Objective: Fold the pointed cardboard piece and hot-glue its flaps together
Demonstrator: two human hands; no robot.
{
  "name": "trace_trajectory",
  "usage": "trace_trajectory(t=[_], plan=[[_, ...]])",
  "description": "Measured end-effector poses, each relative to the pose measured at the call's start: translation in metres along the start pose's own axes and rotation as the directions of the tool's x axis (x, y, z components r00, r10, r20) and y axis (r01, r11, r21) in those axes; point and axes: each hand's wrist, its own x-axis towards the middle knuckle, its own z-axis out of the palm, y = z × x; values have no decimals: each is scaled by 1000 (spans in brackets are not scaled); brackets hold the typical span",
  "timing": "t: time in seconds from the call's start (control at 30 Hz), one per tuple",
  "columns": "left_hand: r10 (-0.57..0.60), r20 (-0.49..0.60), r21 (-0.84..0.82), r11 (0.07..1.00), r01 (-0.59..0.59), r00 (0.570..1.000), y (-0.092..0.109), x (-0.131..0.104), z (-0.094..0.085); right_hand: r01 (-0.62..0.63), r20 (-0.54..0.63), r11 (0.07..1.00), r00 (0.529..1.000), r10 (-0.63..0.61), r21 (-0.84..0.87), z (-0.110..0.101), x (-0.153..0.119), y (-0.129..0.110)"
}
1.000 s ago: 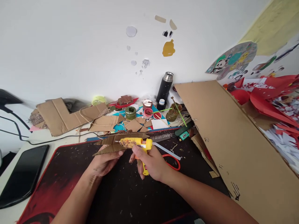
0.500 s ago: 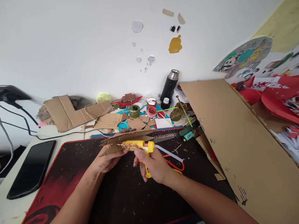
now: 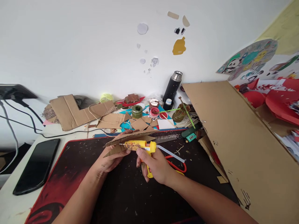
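My right hand (image 3: 155, 165) is closed round the handle of a yellow hot glue gun (image 3: 136, 145), with a pale glue stick (image 3: 171, 153) poking out of its back end. The gun's barrel points left, its metal nozzle beside the cardboard. In my left hand (image 3: 112, 160) are folded or layered pieces of cardboard (image 3: 130, 137), tilted and spread apart at the left; whether they are one piece or two I cannot tell. The left fingers partly disappear behind the cardboard. Behind my right hand lie red-handled scissors (image 3: 183, 168), partly covered.
A large cardboard sheet (image 3: 217, 118) leans on the right. Open paint jars (image 3: 137, 112), cardboard scraps (image 3: 112, 120) and a black flask (image 3: 173, 85) stand along the wall. A steel ruler (image 3: 167, 137) and green cutter (image 3: 190, 130) lie behind the hands; a black phone (image 3: 37, 166) rests left.
The whole view has shifted slightly, so everything sits a little farther right. Both hands keep their holds, and the glue gun's nozzle stays by the cardboard.
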Motion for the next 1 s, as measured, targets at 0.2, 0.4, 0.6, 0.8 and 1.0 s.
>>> trace_trajectory(t=[0.2, 0.4, 0.6, 0.8, 1.0], plan=[[-12, -1, -20, 1000, 12, 1000, 1, -1, 1, -4, -2, 1000, 1000, 4, 4, 1, 1, 1], [-6, 11, -19, 1000, 6, 1000, 0, -1, 0, 3, -9, 1000, 1000, -3, -7, 1, 2, 2], [-11, 11, -2, 1000, 11, 1000, -1, 0, -3, -3, -8, 1000, 1000, 3, 2, 2, 1, -1], [-22, 15, -19, 1000, 23, 1000, -1, -1, -3, -12, -5, 1000, 1000, 12, -6, 2, 1, 1], [-5, 25, 37, 999, 5, 1000, -2, -1, -5, -8, -8, 1000, 1000, 8, -2, 1, 2, 4]])
